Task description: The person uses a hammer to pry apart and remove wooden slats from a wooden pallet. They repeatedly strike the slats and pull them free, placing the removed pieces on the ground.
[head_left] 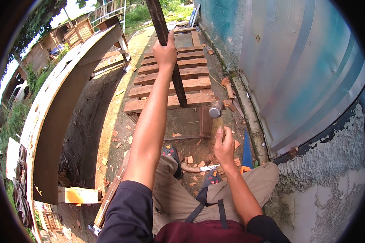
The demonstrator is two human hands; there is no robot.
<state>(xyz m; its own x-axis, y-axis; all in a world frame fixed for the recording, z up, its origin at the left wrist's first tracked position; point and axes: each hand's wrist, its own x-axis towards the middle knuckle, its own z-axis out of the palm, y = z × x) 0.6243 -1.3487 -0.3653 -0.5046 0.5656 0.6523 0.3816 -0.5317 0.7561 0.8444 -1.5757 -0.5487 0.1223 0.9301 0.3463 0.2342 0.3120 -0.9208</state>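
Dark sleeve (127, 210) lies nearest. Left hand (165, 54) wraps a dark bar (159, 26) running above and below it, slatted wooden frame (192, 73) beneath; looks stiff, weighty, best gripped mid-length. Right hand (225, 148) grips hammer (215, 109), its head just beyond; probably head-heavy, hold low.

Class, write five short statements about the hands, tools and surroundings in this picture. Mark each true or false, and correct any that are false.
1. The left hand grips a long dark bar. True.
2. The right hand holds a paintbrush. False: it holds a hammer.
3. A blue-bladed handsaw shows to the right of the right hand. True.
4. The slatted wooden frame is bright green. False: it is brown.
5. Wood chips are scattered on the ground near the person's feet. True.
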